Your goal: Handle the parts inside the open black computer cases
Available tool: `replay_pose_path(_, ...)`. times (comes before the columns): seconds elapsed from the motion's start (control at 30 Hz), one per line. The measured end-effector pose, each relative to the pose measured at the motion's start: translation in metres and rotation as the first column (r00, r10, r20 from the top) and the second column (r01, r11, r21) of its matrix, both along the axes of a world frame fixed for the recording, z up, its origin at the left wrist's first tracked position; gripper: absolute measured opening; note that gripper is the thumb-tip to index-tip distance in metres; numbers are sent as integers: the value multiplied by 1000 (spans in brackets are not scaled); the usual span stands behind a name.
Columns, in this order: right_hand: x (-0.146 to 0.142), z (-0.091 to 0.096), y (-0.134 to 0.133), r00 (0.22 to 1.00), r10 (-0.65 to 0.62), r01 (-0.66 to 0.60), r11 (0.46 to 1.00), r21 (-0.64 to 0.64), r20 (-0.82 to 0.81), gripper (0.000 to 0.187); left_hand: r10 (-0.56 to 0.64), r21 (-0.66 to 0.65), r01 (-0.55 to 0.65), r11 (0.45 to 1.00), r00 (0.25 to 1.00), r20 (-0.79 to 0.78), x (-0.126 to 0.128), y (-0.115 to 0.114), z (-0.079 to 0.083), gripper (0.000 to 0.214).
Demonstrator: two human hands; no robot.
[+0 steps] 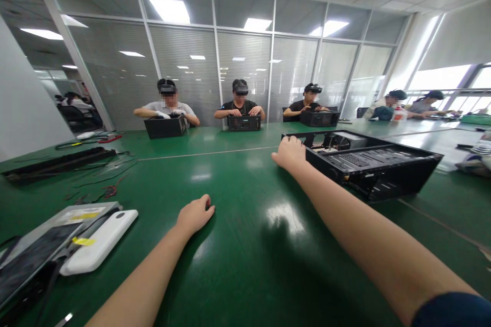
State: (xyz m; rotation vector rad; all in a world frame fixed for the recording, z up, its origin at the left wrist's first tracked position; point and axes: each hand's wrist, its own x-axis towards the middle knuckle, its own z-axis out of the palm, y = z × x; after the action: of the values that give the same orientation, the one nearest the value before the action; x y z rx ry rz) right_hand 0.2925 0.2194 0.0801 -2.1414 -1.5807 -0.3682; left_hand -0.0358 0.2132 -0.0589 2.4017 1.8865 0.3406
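Observation:
At the right, a black computer case (383, 163) lies on its side with its top open. A fan and a silver box show inside it. My right hand (290, 152) reaches across and has its fingers closed over the case's near left corner. My left hand (195, 213) rests on the green table (230, 265), apart from the case, its fingers curled in loosely. I see nothing in that hand, though its palm side is hidden.
A white power bank-like block (100, 242) and flat metal parts (42, 245) lie at the left. Behind them are a long black panel (57, 161) and loose cables (111, 191). Several people sit across the table, some with hands on other black cases (164, 127).

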Motion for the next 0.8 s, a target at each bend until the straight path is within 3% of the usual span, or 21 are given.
replay_pose_path(0.13,38,11,23,987,-157,152,980,-132,-27,59,-5,16,5,1000,1000,-2,-2,2,-2,29)
replay_pose_path(0.23,53,5,27,983,-181,173,961,-214,-21,47,6,36,-6,999,1000,-9,-3,8,-6,29)
replay_pose_path(0.37,56,-3,26,984,-174,177,952,-250,35,44,27,49,-26,998,1000,-14,2,18,-9,31)
replay_pose_path(0.5,56,-8,11,985,-142,162,951,-264,96,45,53,44,-54,998,998,30,6,25,-11,32)
replay_pose_path(0.6,50,-11,-20,986,-90,123,959,-256,140,52,39,43,-50,998,976,216,5,32,-11,32)
replay_pose_path(0.7,37,-11,-67,975,53,0,971,-240,214,55,62,75,-118,990,853,518,-6,39,-8,33)
replay_pose_path(0.8,23,-11,-120,927,252,-194,956,-222,276,50,131,30,-253,967,597,791,-25,43,-7,31)
